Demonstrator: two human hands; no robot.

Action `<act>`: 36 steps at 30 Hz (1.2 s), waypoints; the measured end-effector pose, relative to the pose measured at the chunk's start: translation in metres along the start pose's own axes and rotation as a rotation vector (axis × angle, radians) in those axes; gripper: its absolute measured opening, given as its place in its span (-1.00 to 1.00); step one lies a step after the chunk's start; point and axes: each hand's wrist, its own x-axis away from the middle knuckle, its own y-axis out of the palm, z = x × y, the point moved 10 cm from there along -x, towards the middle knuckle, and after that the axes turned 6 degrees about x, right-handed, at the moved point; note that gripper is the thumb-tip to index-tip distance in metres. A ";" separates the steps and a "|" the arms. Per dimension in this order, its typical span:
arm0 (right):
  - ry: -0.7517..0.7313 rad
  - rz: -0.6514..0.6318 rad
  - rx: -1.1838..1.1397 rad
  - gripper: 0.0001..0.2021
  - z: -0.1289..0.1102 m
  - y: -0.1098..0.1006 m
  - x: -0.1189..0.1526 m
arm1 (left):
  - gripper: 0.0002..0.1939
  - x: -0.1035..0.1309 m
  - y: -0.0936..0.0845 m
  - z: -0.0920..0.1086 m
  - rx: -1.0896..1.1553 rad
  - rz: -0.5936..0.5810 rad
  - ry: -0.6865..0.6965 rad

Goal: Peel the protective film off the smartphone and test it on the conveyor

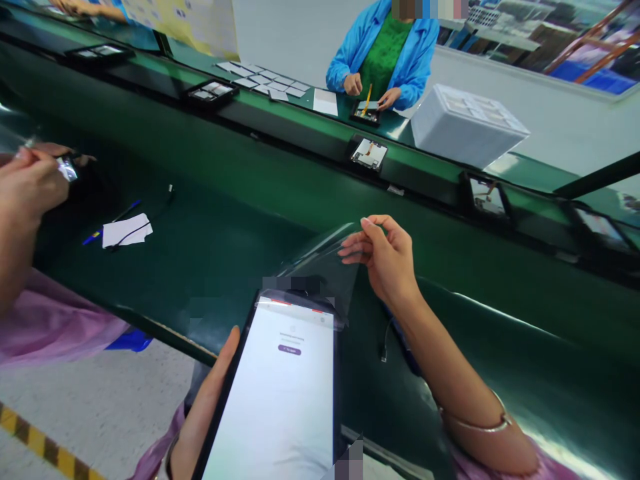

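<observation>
Over at nine o'clock a co-worker's hand (27, 187) in a pink sleeve pinches a small shiny part (67, 168) above the green surface (225, 227). Just right of it, toward the middle of the surface, a white slip of paper (127, 231) lies with a blue pen (113, 223) and a thin black cable (150, 213) touching it.

At six o'clock the person's left hand (205, 407) cradles a tablet (280, 393) from beneath, thumb along its left edge, fingers wrapped behind it and hidden. The tablet's screen is lit white with a small purple button near the top, and it tilts up toward the viewer, held off the surface.

From the tablet's top edge a clear film (320, 267) lifts away toward one o'clock. The right hand (387, 260) holds the film's upper corner, thumb and fingers closed narrowly on it; a thin bangle (480, 423) sits on that wrist near four o'clock.

Along the raised green belt (300, 133) from eleven to three o'clock stand black trays (210, 93) with small screens in them, well apart from each other. At twelve o'clock a person in a blue coat (385, 50) works across the belt with both hands at a tray. Beside that person, at one o'clock, sits a white foam box (467, 123).
</observation>
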 end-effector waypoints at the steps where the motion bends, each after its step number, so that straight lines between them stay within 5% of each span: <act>1: 0.000 0.001 0.000 -0.73 0.000 0.000 0.000 | -0.34 0.000 0.002 -0.005 0.035 -0.033 -0.034; 20: 0.003 -0.006 0.001 -0.71 0.000 0.002 0.000 | -0.35 0.002 0.019 -0.009 0.171 -0.221 -0.095; 29: 0.005 -0.009 0.010 -0.72 0.000 0.003 0.001 | -0.50 -0.003 0.025 -0.003 0.168 -0.196 -0.091; 36: 0.004 -0.011 0.007 -0.73 -0.001 0.004 0.002 | -0.46 -0.002 0.011 -0.003 0.203 -0.055 -0.049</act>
